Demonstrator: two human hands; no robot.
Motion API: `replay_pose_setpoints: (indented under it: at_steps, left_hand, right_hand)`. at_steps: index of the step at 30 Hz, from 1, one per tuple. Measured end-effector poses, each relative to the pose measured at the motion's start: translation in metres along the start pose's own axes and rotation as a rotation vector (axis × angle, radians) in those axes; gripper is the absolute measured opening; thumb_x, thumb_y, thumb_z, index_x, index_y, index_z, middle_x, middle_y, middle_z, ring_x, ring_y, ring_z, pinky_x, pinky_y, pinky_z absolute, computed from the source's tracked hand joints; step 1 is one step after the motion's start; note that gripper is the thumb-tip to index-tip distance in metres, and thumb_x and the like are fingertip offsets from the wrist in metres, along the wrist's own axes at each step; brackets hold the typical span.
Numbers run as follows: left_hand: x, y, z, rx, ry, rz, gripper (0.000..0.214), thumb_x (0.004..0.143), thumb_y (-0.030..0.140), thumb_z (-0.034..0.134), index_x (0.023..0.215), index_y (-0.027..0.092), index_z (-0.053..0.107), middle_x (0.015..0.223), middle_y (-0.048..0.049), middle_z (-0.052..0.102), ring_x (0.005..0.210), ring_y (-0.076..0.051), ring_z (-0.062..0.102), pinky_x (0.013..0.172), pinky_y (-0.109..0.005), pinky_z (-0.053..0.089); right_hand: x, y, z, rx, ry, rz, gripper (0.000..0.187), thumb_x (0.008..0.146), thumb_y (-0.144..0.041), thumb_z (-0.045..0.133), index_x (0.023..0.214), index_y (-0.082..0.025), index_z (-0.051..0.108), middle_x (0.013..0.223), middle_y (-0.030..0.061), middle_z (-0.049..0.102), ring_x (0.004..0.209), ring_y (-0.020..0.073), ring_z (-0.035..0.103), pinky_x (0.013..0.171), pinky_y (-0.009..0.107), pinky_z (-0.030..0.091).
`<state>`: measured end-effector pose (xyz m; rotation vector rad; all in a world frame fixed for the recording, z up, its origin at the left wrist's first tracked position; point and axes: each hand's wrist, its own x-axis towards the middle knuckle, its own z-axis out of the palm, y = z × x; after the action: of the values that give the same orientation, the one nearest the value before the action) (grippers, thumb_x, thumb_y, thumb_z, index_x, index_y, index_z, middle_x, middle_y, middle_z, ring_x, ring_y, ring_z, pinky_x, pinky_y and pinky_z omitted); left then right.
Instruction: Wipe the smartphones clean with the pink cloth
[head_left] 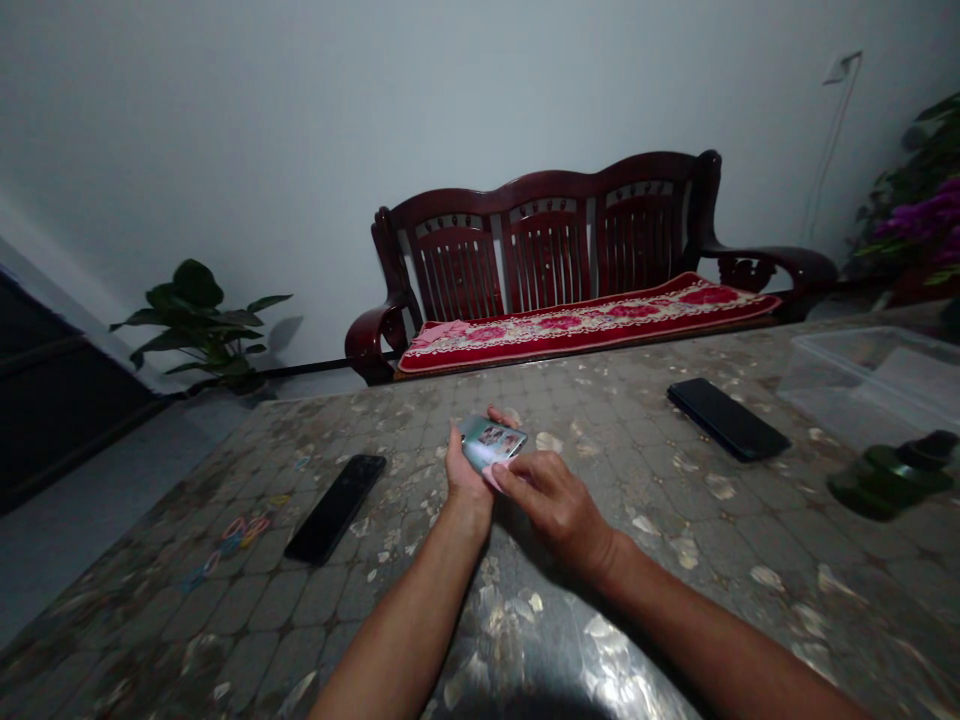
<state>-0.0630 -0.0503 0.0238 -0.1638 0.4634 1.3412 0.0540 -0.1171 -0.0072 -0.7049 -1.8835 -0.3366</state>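
Note:
A light-coloured phone [480, 440] with small pictures on its upward face rests in my left hand [466, 475], whose fingers curl around its edges above the table. My right hand [555, 500] pinches a small pink cloth [495, 476] against the near edge of the phone. Most of the cloth is hidden under my right fingers. To the left, a black phone [335, 509] lies flat on the table. Another dark phone [727, 418] lies to the right, farther from my hands.
The patterned table [600, 620] also bears several coloured hair ties [244, 532] at left. A clear plastic box [847, 380] and a green bottle [885, 482] are at right. Behind the table are a wooden bench [551, 240] and a leafy plant [202, 325].

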Motion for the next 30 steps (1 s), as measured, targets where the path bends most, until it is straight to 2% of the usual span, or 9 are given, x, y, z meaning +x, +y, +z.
replay_pose_setpoints:
  at_steps: [6, 12, 17, 20, 23, 26, 30]
  left_hand:
    - [0.003, 0.0, -0.005, 0.169, 0.006, -0.035, 0.061, 0.103, 0.051, 0.023, 0.112, 0.008, 0.066, 0.084, -0.0126, 0.067, 0.071, -0.024, 0.066, 0.063, -0.036, 0.058]
    - [0.007, 0.002, -0.01, 0.188, -0.003, -0.05, 0.062, 0.104, 0.048, 0.018, 0.115, 0.008, 0.064, 0.088, -0.0132, 0.067, 0.074, -0.023, 0.066, 0.066, -0.034, 0.058]
    - [0.011, 0.003, -0.013, 0.18, -0.017, -0.064, 0.06, 0.103, 0.046, 0.018, 0.118, 0.009, 0.063, 0.095, -0.0154, 0.067, 0.078, -0.025, 0.067, 0.069, -0.037, 0.058]
    - [0.015, 0.004, -0.016, 0.196, 0.051, -0.055, 0.058, 0.102, 0.046, 0.021, 0.12, 0.009, 0.063, 0.097, -0.0168, 0.067, 0.079, -0.027, 0.068, 0.069, -0.04, 0.058]
    - [0.017, 0.004, -0.019, 0.262, 0.038, -0.041, 0.053, 0.101, 0.043, 0.026, 0.12, 0.009, 0.063, 0.098, -0.0174, 0.068, 0.082, -0.029, 0.068, 0.07, -0.042, 0.059]
    - [0.016, 0.003, -0.018, 0.282, 0.02, -0.039, 0.054, 0.101, 0.043, 0.025, 0.118, 0.009, 0.064, 0.096, -0.0167, 0.068, 0.08, -0.028, 0.068, 0.069, -0.041, 0.059]
    - [0.008, 0.001, -0.01, 0.138, 0.048, -0.053, 0.061, 0.102, 0.05, 0.022, 0.113, 0.007, 0.064, 0.085, -0.0132, 0.066, 0.071, -0.023, 0.067, 0.066, -0.035, 0.058]
  right_hand:
    - [0.003, 0.025, -0.012, -0.067, 0.067, 0.047, 0.036, 0.098, -0.01, 0.057, 0.132, -0.021, 0.061, 0.104, 0.0093, 0.069, 0.093, 0.0204, 0.063, 0.079, 0.034, 0.055]
    - [0.002, 0.014, -0.008, -0.02, 0.072, 0.034, 0.043, 0.096, -0.011, 0.058, 0.138, -0.02, 0.058, 0.104, 0.0103, 0.07, 0.092, 0.0207, 0.063, 0.079, 0.034, 0.054]
    - [0.006, 0.01, -0.006, 0.002, 0.068, -0.022, 0.039, 0.096, -0.01, 0.06, 0.134, -0.017, 0.06, 0.101, 0.0102, 0.07, 0.092, 0.0202, 0.062, 0.079, 0.032, 0.054]
    - [0.006, 0.022, -0.012, -0.038, 0.062, 0.028, 0.036, 0.097, -0.01, 0.058, 0.131, -0.021, 0.063, 0.102, 0.0098, 0.069, 0.094, 0.0204, 0.062, 0.079, 0.033, 0.054]
    - [0.004, 0.029, -0.015, -0.066, 0.06, 0.072, 0.036, 0.098, -0.009, 0.055, 0.13, -0.022, 0.064, 0.103, 0.01, 0.069, 0.094, 0.0207, 0.061, 0.08, 0.034, 0.053]
    - [0.004, 0.021, -0.013, -0.059, 0.046, 0.07, 0.036, 0.098, -0.01, 0.054, 0.132, -0.022, 0.061, 0.103, 0.0099, 0.068, 0.093, 0.0207, 0.061, 0.08, 0.035, 0.054]
    - [0.006, 0.001, -0.008, -0.009, -0.045, 0.021, 0.033, 0.098, -0.011, 0.054, 0.129, -0.02, 0.061, 0.099, 0.0093, 0.068, 0.091, 0.0204, 0.061, 0.08, 0.035, 0.054]
